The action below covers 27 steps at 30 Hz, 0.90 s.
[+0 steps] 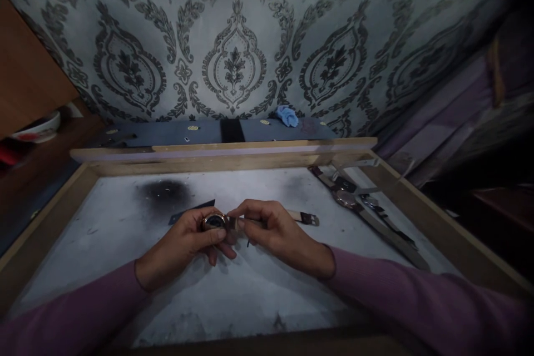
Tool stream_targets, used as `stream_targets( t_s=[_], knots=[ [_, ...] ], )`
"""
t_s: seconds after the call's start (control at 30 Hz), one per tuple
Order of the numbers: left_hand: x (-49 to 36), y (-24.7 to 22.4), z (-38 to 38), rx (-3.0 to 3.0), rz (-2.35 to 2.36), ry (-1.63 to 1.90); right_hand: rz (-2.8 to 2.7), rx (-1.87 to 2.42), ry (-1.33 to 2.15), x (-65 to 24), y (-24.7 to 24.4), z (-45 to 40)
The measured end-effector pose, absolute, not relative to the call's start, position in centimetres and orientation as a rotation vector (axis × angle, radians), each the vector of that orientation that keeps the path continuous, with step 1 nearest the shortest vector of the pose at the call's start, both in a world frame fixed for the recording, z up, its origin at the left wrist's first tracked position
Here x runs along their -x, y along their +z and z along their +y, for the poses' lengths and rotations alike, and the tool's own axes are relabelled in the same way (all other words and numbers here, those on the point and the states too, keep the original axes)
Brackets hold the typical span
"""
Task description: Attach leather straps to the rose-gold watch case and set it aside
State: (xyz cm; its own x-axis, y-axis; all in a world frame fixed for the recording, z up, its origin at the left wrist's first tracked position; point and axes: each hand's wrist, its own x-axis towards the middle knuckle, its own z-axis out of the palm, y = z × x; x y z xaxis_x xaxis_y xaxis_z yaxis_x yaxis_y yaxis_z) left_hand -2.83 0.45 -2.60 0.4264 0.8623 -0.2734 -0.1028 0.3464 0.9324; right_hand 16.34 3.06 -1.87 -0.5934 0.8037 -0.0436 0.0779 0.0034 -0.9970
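Note:
My left hand (194, 236) is closed around a wristwatch (214, 221) with a gold-toned case and a dark dial, its thumb along the case's lower edge. Beside the case, my right hand (271, 231) pinches a brown watch strap (233, 223); the fingers cover much of it, and whether strap and case are joined I cannot tell. Past the right hand's knuckles lies a strap piece with a buckle (309, 218), pale and dark brown. A flat dark piece (208, 204) lies behind the left hand.
A shallow wooden-edged tray (125, 164) with a stained white bottom surrounds the hands. More watches (345, 198) with long straps lie at its right, near a clear bent plastic piece (359, 164). A blue crumpled cloth (287, 115) rests behind the back rim.

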Motion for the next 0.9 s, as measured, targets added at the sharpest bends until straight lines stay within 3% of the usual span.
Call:
stream_targets(
  t_s=[0.9],
  knots=[
    [1.9, -3.6, 0.1, -0.868, 0.912, 0.873, -1.641, 0.935, 1.659, -15.9, -2.8, 2.8]
  ],
)
